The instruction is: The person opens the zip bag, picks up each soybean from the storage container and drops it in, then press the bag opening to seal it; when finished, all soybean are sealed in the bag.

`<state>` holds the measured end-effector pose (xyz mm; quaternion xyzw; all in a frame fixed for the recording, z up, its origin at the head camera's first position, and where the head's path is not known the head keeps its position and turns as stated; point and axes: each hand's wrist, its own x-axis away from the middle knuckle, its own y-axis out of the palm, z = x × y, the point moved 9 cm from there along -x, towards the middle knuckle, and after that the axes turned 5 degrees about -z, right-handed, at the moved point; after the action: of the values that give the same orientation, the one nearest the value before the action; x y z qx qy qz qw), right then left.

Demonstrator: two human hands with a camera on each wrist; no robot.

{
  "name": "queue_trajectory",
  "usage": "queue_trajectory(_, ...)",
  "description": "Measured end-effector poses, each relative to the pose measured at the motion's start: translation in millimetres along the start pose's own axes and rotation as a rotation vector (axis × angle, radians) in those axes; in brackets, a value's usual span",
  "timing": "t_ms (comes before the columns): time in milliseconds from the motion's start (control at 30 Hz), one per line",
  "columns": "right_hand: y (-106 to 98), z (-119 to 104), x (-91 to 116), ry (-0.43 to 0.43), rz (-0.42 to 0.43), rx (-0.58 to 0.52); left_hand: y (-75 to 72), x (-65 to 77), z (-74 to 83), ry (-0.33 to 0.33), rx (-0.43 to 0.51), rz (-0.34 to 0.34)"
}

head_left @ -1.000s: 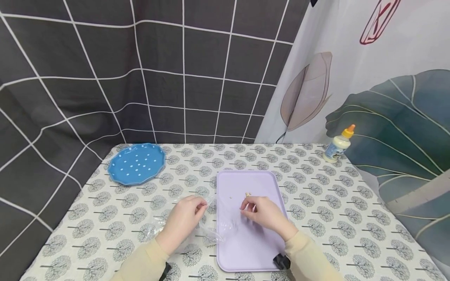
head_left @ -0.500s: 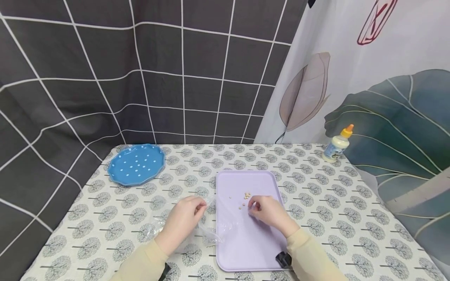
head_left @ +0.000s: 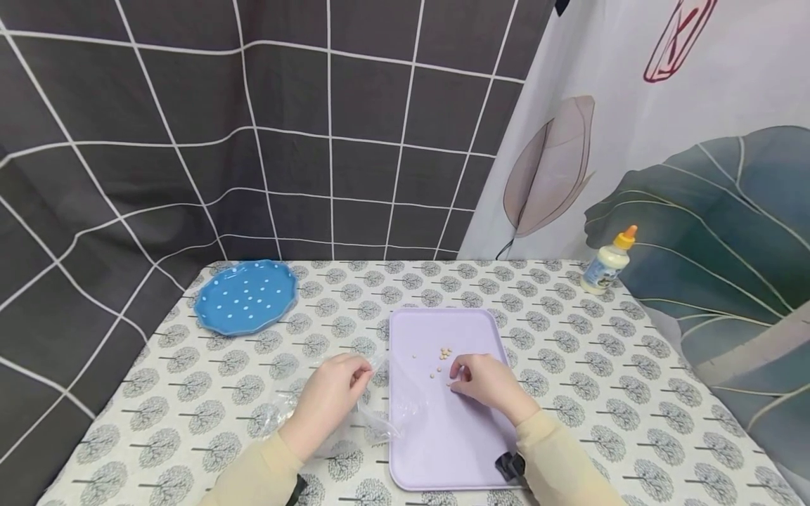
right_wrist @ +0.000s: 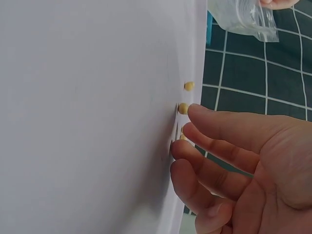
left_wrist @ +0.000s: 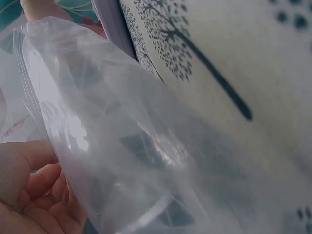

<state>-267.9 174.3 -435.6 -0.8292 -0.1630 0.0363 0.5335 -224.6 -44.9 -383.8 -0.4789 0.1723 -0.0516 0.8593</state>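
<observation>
My left hand (head_left: 332, 393) pinches the edge of a clear plastic zip bag (left_wrist: 117, 122) between thumb and fingers, left of the lilac tray (head_left: 443, 450). The bag hangs from the fingers and partly overlaps the tray's left rim in the head view. Over the middle of the tray is my right hand (head_left: 490, 383), fingers bent and thumb apart from them. Several small round yellow soybeans (head_left: 446, 353) lie scattered on the tray. One soybean (right_wrist: 183, 108) shows right at the right thumb tip in the right wrist view; others are partly hidden behind the fingers.
A blue scalloped plate (head_left: 247, 299) with white dots sits at the back left. At the back right stands a glue bottle (head_left: 606, 266) with an orange tip. A tree-patterned cloth (head_left: 354, 309) covers the table, and a dark checked curtain (head_left: 367, 169) hangs behind.
The right hand has shifted to the right, its thumb and fingers have parted, and more soybeans show on the tray beside it. The left hand and bag stay in place.
</observation>
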Motion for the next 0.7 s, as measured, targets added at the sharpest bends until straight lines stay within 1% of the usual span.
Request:
queue_trajectory(300,0.4,-8.2,-3.9,-0.019,-0.008,0.039,0.4,0.0,-0.7,-0.006,0.001,-0.001)
queue_trajectory(600,3.9,-8.8,-6.2,-0.016,-0.014,0.081,1.9,-1.0,-1.6,-0.011,-0.006,0.004)
queue_trajectory(700,5.1,-10.1,-6.3,-0.021,-0.017,0.086,1.7,-1.5,-1.1,-0.005,-0.01,0.011)
